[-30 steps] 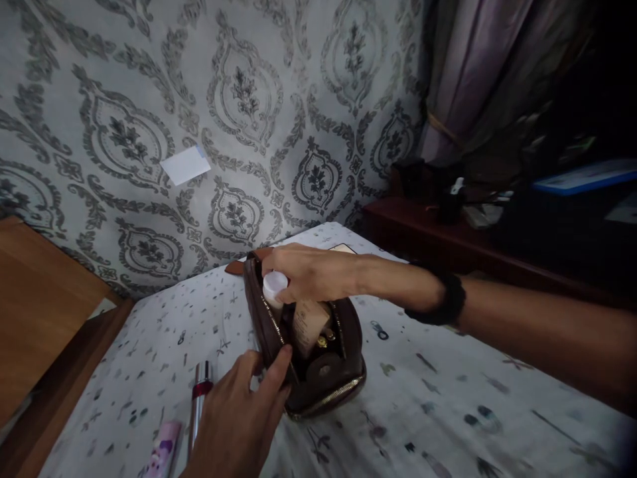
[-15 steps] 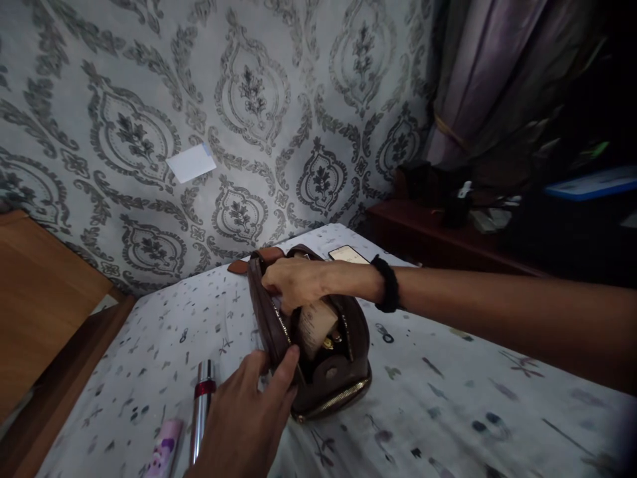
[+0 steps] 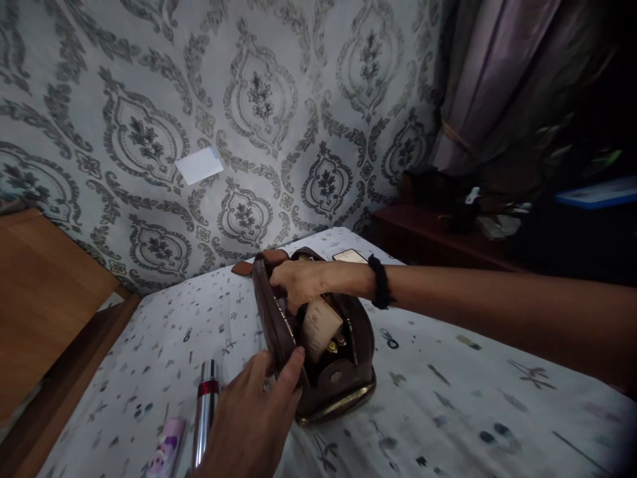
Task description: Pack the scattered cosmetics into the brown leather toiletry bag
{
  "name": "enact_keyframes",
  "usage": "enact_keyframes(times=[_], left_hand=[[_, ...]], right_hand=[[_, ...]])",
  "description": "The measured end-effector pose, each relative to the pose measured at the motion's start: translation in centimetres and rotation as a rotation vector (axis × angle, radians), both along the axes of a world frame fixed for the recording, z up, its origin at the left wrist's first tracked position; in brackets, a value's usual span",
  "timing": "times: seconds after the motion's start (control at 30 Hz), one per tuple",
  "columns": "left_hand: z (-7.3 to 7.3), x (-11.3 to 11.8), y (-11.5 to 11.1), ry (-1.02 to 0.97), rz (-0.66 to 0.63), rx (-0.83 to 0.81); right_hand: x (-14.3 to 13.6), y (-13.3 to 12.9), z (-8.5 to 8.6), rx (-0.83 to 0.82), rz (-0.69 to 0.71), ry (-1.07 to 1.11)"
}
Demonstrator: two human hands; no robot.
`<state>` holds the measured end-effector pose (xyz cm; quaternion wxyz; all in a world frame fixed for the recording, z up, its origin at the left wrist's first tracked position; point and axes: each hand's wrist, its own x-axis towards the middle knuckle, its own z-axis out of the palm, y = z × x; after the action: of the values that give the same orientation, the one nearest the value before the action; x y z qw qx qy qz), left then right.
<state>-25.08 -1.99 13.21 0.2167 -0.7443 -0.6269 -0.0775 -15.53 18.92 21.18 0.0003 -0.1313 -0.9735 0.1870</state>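
Observation:
A brown bag [image 3: 273,312] with gold zips lies unzipped on a patterned white sheet. My left hand [image 3: 253,411] grips its near left edge, thumb over the zip rim. Inside the far part of the opening is my right hand [image 3: 301,282], fingers curled downward; the fingertips and whatever they hold are hidden. A beige packet [image 3: 321,325] with print stands in the bag just below my right hand, small gold-coloured pieces [image 3: 336,345] beside it. Left of my left hand lie a silver tube [image 3: 203,418] with a red band and a pink tube [image 3: 166,445] with purple figures.
A phone [image 3: 350,255] lies behind my right wrist. White paper [image 3: 199,165] is on the patterned wall. At the left stands a wooden panel [image 3: 54,285]; at the right, a dark red surface [image 3: 423,232] holds cluttered items beneath a tied curtain [image 3: 472,86].
The whole view has shifted slightly, so things appear a little further right. Both hands keep nearly the same places on and in the bag.

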Motion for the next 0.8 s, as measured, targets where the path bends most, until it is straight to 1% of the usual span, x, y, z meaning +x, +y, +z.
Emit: enact_keyframes(times=[0.2,0.3,0.43,0.53,0.73,0.8], left_hand=[[0.10,-0.58,-0.09,0.006,-0.053,-0.029],[-0.06,-0.80,-0.20,0.023,-0.051,-0.014],[0.02,-0.58,-0.43,0.024,-0.031,-0.031],[0.13,-0.27,-0.56,-0.003,-0.002,-0.030],[-0.55,-0.06,-0.50,-0.063,-0.002,0.043],[-0.58,-0.08,-0.53,-0.073,-0.002,0.042]], right_hand=[[0.12,0.59,-0.72,0.002,0.078,0.072],[0.09,0.66,-0.84,-0.007,0.116,0.077],[-0.31,0.59,-0.54,0.020,0.092,0.018],[-0.52,0.65,-0.28,0.003,0.095,-0.021],[-0.41,0.93,-0.38,-0.046,0.121,-0.046],[-0.23,0.78,-0.31,-0.056,0.127,-0.027]])
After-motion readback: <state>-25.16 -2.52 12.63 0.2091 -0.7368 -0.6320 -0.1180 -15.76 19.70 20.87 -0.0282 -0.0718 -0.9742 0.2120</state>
